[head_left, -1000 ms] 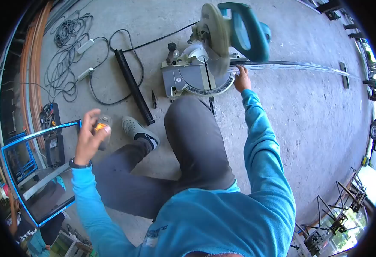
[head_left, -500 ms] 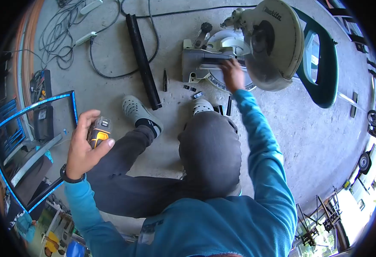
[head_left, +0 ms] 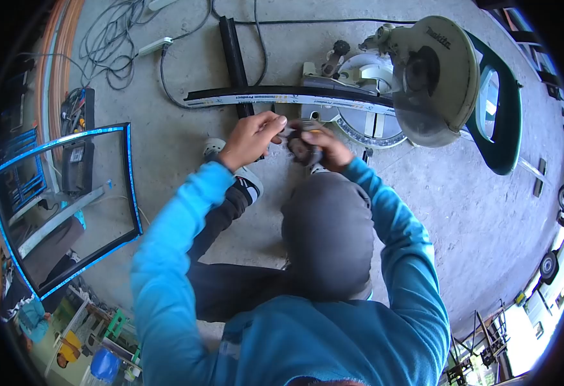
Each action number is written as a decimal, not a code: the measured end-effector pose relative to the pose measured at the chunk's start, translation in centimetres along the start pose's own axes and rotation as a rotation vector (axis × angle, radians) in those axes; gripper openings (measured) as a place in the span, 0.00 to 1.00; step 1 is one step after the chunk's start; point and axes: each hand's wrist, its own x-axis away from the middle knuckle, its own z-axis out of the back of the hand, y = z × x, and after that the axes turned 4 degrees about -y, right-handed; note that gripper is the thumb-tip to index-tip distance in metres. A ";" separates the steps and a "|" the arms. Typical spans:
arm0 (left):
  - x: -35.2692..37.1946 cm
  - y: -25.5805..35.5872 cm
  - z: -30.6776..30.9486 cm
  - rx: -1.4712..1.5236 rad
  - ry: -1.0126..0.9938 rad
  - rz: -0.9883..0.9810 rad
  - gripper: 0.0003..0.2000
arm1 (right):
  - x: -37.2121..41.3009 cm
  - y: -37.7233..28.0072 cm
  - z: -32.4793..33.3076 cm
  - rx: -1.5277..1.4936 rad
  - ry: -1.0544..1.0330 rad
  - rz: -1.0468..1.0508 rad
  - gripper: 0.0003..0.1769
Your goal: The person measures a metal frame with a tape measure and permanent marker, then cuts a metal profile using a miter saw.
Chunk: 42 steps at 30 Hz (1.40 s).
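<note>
Above my knee, my right hand (head_left: 326, 145) grips a dark tape measure (head_left: 302, 149), blurred by motion. Close to its left, my left hand (head_left: 254, 136) has thumb and fingers pinched together; I cannot tell what is between them. Just beyond both hands, a long dark profile with a printed white film (head_left: 282, 98) lies across the base of the Makita mitre saw (head_left: 373, 125). Its left end reaches over a second black profile (head_left: 232, 55) on the floor. The saw's round guard overlaps the profile's right end.
A frame edged in blue film (head_left: 134, 186) stands at the left, near a tool tray (head_left: 76, 138). Cables (head_left: 111, 55) and a power strip (head_left: 155, 46) lie on the concrete floor at the back left. A person in yellow (head_left: 70, 349) shows at the lower left.
The tape measure has passed from my left hand to my right. My hands have come together in front of me. The film-covered profile now extends left from the saw.
</note>
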 end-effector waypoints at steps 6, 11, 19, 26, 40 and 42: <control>-12.7 -15.4 -2.7 -0.594 0.448 0.031 0.23 | 9.5 2.1 5.4 0.097 0.426 -0.071 0.65; -16.5 -18.5 -3.9 -0.675 0.497 0.085 0.23 | 11.1 3.8 4.6 0.353 0.587 -0.108 0.55; -9.2 -13.0 -7.0 0.323 -0.070 0.095 0.17 | 6.7 -1.4 3.1 0.675 0.311 -0.052 0.49; -5.5 -6.9 -4.9 0.454 -0.177 -0.004 0.18 | 3.9 -3.6 0.4 1.292 0.203 0.053 0.54; -5.2 -18.8 18.7 0.504 1.073 0.032 0.11 | 17.0 -7.8 19.3 2.176 0.644 0.238 0.33; -5.8 -18.9 18.9 0.433 1.051 0.066 0.12 | 16.2 -8.1 22.0 2.191 0.572 0.455 0.33</control>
